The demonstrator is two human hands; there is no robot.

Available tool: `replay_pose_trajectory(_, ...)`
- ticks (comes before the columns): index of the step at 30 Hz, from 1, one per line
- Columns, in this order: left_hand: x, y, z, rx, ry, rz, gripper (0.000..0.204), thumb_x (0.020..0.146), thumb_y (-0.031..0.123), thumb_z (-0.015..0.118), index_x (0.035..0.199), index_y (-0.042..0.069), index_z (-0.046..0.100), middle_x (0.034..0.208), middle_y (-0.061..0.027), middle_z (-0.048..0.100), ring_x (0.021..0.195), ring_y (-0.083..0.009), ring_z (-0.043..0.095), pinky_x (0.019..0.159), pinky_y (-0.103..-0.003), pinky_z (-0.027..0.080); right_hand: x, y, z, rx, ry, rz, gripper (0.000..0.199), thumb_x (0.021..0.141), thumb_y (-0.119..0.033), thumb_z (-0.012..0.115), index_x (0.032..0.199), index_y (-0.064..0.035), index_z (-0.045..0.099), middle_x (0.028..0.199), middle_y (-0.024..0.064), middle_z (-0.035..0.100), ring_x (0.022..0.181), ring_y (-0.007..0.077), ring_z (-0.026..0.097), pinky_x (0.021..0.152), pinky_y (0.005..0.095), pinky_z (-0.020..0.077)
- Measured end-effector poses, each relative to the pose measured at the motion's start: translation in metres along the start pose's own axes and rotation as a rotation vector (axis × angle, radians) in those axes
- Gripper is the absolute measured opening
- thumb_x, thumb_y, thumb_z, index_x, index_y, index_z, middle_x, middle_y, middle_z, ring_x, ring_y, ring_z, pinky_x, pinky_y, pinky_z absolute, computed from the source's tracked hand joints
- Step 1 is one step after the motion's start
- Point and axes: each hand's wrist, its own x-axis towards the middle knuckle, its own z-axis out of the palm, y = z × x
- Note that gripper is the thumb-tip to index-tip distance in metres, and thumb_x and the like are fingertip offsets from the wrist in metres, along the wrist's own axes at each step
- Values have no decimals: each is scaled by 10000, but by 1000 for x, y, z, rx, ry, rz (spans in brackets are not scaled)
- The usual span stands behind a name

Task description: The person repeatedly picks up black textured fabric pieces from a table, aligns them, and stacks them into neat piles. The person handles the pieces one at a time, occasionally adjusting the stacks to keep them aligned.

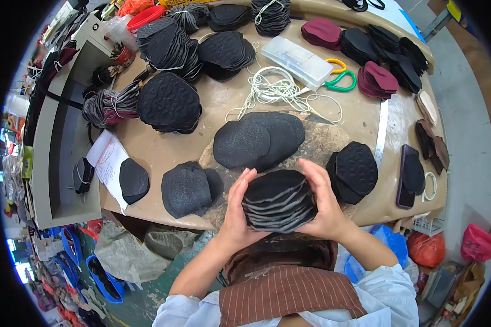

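Between my two hands I hold a thick stack of black fabric pieces [279, 201], its layered grey edges facing me. My left hand [238, 210] presses on its left side and my right hand [327, 204] on its right side, fingers pointing away from me. The stack is above the near edge of a worn round board [324, 136]. Just beyond it, overlapping dark oval pieces [245, 144] lie fanned out on the board. Left of my left hand is a grey-black pile [185, 188]; close to my right hand sits an embossed black pile [355, 171].
Several black stacks [169, 103] crowd the table's far left. White cord [273, 87] lies tangled by a clear plastic box [295, 61] and scissors with yellow and green handles [341, 80]. Maroon stacks [377, 80] stand at the right. A phone [406, 185] lies near the right edge.
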Motion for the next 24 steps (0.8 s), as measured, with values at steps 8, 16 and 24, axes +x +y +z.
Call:
replay_pose_trajectory(8, -1, -9, -5, -101, -9, -97, 1106, 514, 117, 889, 1414, -13, 259, 1343, -214, 458, 1241, -348, 464, 1045, -427, 363, 17, -11, 2, -249, -214, -129, 1103, 624, -553, 794, 1426, 6, 284, 1454, 232, 290, 1359, 443, 256, 1106, 550, 205)
replay_pose_trajectory(16, 16, 0, -9, -144, 33, -35, 553, 611, 149, 851, 1064, 28, 560, 1061, -157, 649, 1021, -329, 626, 973, -479, 452, 46, -33, 9, -422, -55, -261, 733, 644, -426, 776, 1190, -4, 527, 1014, 124, 611, 987, 289, 592, 933, 482, 416)
replay_pose_trajectory(24, 3, 48, -51, -173, -67, -414, 519, 673, 163, 844, 1058, -6, 541, 952, -136, 672, 879, -192, 668, 783, -309, 528, 49, -43, 17, -193, -36, -441, 377, 721, -388, 700, 758, -66, 508, 665, 65, 535, 586, 257, 607, 529, 339, 483)
